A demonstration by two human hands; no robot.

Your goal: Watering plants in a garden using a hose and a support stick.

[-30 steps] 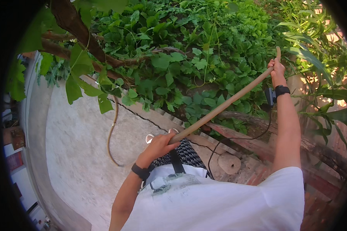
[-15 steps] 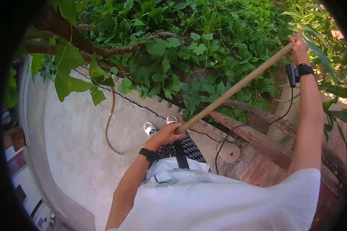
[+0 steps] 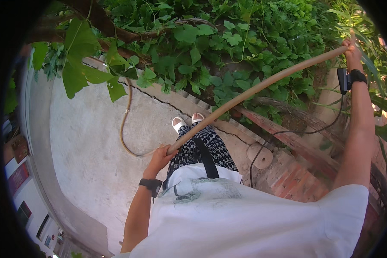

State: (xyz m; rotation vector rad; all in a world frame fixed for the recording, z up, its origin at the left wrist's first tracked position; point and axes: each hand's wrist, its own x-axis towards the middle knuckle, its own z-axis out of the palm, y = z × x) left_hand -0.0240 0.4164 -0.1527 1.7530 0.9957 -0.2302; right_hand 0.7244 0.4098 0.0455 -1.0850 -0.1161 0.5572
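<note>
A tan hose (image 3: 245, 96) runs in a shallow arc from lower left to upper right between my hands. My left hand (image 3: 160, 157) is closed round it beside my thigh. Far out to the right, my outstretched right hand (image 3: 351, 50) grips its upper end, with one finger pointing up. Beyond the left hand, the rest of the hose lies in a loop on the concrete and runs up towards the leaves, with a small joint (image 3: 127, 111) along it. Any water from the end cannot be made out.
Dense green plants (image 3: 262, 38) fill the bed ahead. A woody branch (image 3: 112, 32) with large leaves hangs at upper left. Weathered planks (image 3: 284, 135), a round stone with a hole (image 3: 259, 155) and bricks (image 3: 294, 178) lie to the right. A crack crosses the concrete floor (image 3: 86, 142).
My left hand has moved left and slightly down along with the hose; my right hand has shifted right and a little down. The hose now bows more between them.
</note>
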